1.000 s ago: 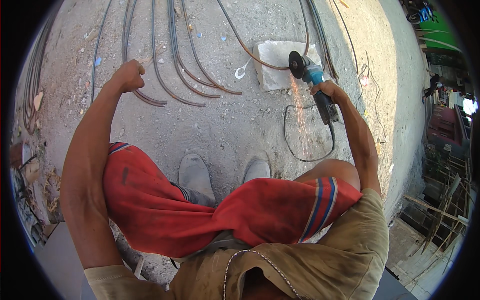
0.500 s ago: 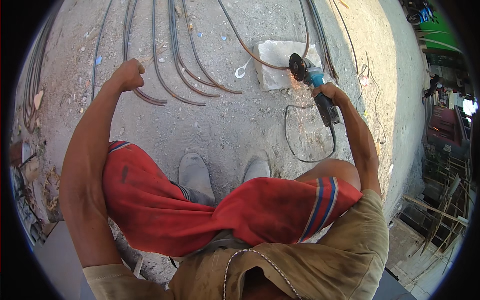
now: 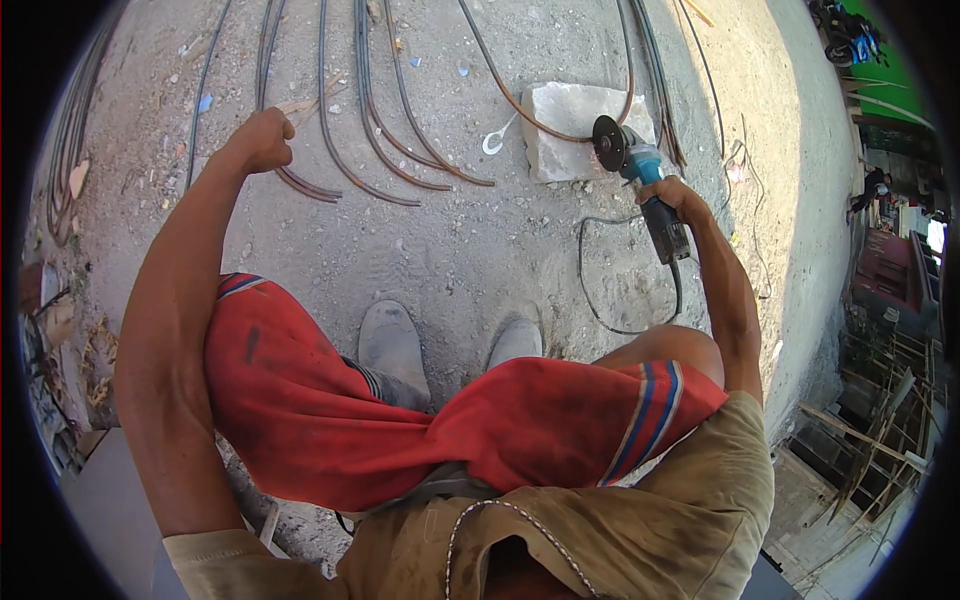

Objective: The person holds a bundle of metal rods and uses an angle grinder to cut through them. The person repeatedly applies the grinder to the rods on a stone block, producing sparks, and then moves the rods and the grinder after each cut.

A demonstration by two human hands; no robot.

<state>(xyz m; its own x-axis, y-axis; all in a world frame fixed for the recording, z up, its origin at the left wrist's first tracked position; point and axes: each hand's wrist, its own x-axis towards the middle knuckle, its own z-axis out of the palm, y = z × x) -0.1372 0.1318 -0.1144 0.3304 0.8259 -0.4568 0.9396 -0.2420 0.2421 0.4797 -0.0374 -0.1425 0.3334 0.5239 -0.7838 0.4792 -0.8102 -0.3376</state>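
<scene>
My right hand (image 3: 668, 198) is closed round the body of a teal and black angle grinder (image 3: 660, 225). The grinder's dark cutting disc (image 3: 609, 143) stands up at the right end of a curved steel bar (image 3: 545, 127), which rests on a pale stone block (image 3: 575, 105). No sparks show there. Out to the left, my left hand (image 3: 262, 140) is a fist, thumb side facing right. Bent steel rods (image 3: 312, 188) pass behind it; whether the fingers grip them is hidden.
Several more bent rods (image 3: 365, 110) lie on the dusty ground, rusty ends towards me. The grinder's black cord (image 3: 600, 318) loops down near my right knee. Beside the block lies a white spoon-like piece (image 3: 493, 143). My boots (image 3: 388, 335) stand in front of me.
Sparks by the disc have gone, and the disc has come off the bar's end, slightly to the right. The whole view has shifted a little. My left hand stays a fist.
</scene>
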